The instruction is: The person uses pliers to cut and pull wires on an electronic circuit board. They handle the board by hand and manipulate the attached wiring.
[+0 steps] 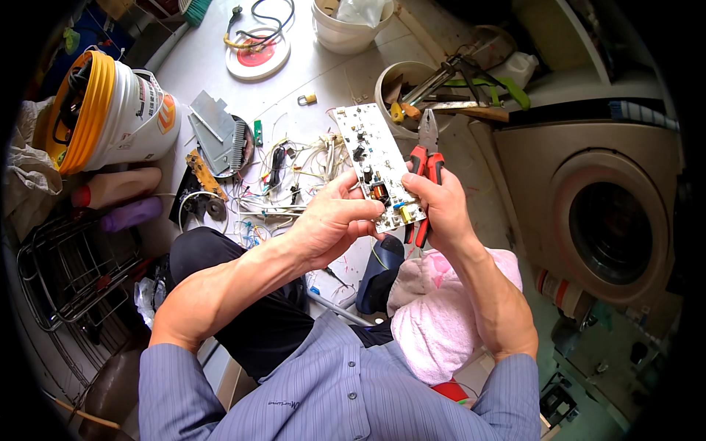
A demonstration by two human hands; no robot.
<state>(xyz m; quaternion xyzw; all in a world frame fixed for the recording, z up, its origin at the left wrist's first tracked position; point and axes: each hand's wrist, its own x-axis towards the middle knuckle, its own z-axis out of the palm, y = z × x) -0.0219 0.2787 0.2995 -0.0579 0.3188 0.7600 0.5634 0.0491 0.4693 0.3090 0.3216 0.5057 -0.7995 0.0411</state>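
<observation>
A long white circuit board (376,147), dotted with small electronic parts, is held up in front of me at a tilt. My left hand (329,220) grips its near left edge, thumb on top near a copper-coloured coil. In my right hand (446,209) is a pair of pliers (427,140) with red and black handles, jaws pointing away from me. The right thumb also rests against the board's right edge. Beneath and to the left of the board lies a tangle of thin cut wires (294,173) on the floor. The right fingers are partly hidden behind the pliers' handles.
Left stands a white bucket with a yellow rim (140,110), beside a round pan with grey metal pieces (220,136). Ahead are a coiled cable (268,40) and a white tub (349,33). A tool bucket (386,81) and a washing machine (581,213) stand right. A pink towel (434,316) covers my knee.
</observation>
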